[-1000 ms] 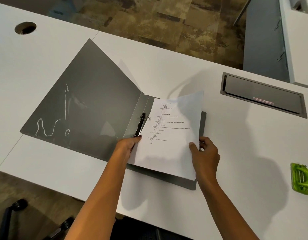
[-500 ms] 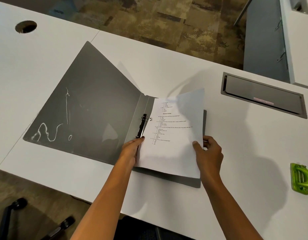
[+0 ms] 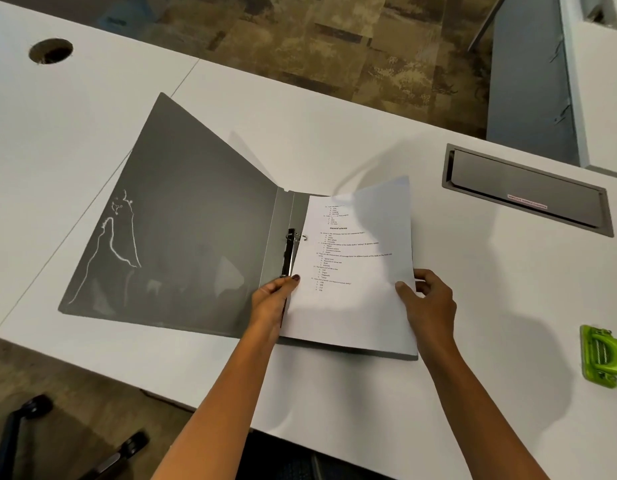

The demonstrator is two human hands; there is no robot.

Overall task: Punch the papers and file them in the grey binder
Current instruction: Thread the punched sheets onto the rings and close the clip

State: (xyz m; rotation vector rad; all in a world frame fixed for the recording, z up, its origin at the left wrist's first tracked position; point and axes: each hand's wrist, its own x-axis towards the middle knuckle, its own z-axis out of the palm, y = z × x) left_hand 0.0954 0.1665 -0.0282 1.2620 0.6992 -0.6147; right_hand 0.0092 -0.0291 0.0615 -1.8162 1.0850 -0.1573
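Note:
The grey binder (image 3: 182, 237) lies open on the white desk, its front cover spread flat to the left. A stack of printed white papers (image 3: 355, 271) rests over the binder's right half, its left edge at the black ring mechanism (image 3: 289, 254). The upper ring pokes through the sheet; the lower one is hidden by my hand. My left hand (image 3: 270, 303) pinches the papers' lower left edge beside the mechanism. My right hand (image 3: 428, 303) grips the papers' right edge, thumb on top, fingers underneath.
A green hole punch (image 3: 601, 356) sits at the desk's right edge. A grey cable-tray flap (image 3: 529, 192) is set into the desk behind it. A round cable hole (image 3: 50, 50) is at far left. Chair legs (image 3: 23, 424) show below the desk's front edge.
The papers have shifted slightly to the right and settled closer onto the binder; both hands moved with them and keep their grip on the edges.

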